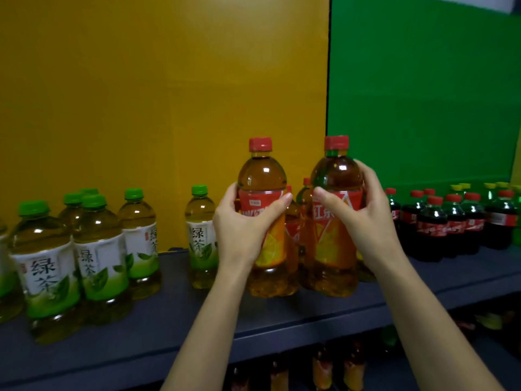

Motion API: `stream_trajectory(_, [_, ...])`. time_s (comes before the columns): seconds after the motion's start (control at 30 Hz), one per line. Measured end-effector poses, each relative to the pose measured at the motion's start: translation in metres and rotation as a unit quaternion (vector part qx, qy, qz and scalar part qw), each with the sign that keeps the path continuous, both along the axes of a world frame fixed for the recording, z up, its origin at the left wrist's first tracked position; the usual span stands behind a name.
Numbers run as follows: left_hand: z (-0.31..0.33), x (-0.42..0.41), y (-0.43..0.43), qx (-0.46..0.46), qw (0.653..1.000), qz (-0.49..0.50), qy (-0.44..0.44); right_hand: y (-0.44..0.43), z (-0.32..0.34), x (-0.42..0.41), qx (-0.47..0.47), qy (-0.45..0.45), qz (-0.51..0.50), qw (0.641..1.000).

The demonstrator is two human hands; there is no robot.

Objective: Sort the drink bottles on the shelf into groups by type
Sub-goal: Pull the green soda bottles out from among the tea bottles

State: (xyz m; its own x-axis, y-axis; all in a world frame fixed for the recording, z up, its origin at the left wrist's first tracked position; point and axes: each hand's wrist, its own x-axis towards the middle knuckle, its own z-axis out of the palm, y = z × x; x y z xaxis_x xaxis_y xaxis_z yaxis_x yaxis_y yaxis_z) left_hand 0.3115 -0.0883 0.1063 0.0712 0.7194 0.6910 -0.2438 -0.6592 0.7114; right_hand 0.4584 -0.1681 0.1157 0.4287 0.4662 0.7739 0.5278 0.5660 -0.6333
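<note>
Two red tea bottles (262, 176) are clamped by the fingers of the left hand (242, 224) and right hand (361, 215), and the rear bottles (292, 221) crowded behind could be toppled during placement.

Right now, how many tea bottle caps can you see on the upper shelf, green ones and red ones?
Green plastic caps on pale green-tea bottles: 6
Red plastic caps on amber orange-label tea bottles: 4
Total: 10
</note>
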Motion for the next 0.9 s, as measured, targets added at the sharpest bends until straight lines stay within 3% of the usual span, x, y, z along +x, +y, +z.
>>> stream_trajectory(0.47, [-0.078, 0.096, 0.017, 0.004, 0.987, 0.162, 0.020, 0.038, -0.076, 0.074, -0.035, 0.078, -0.017, 0.996])
stream_trajectory(0.9, [-0.082, 0.116, 0.046, -0.006, 0.974, 0.217, 0.065, 0.074, -0.083, 0.068, -0.047, 0.028, -0.063, 0.996])
